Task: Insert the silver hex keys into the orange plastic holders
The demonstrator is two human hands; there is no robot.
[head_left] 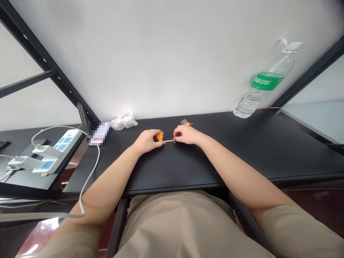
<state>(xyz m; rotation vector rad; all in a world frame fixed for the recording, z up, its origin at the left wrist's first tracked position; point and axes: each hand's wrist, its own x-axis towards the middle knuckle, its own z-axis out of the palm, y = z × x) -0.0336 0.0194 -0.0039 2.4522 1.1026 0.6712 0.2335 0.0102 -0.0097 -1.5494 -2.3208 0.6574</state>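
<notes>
Black worktop spans the middle of the frame, with a plastic water bottle standing at its far edge, upper right, and a white power strip off to the left. At centre, the left hand grips an orange pin header, while the right hand pinches a thin silver strip running between them. A second orange pin header lies just beyond, untouched.
</notes>
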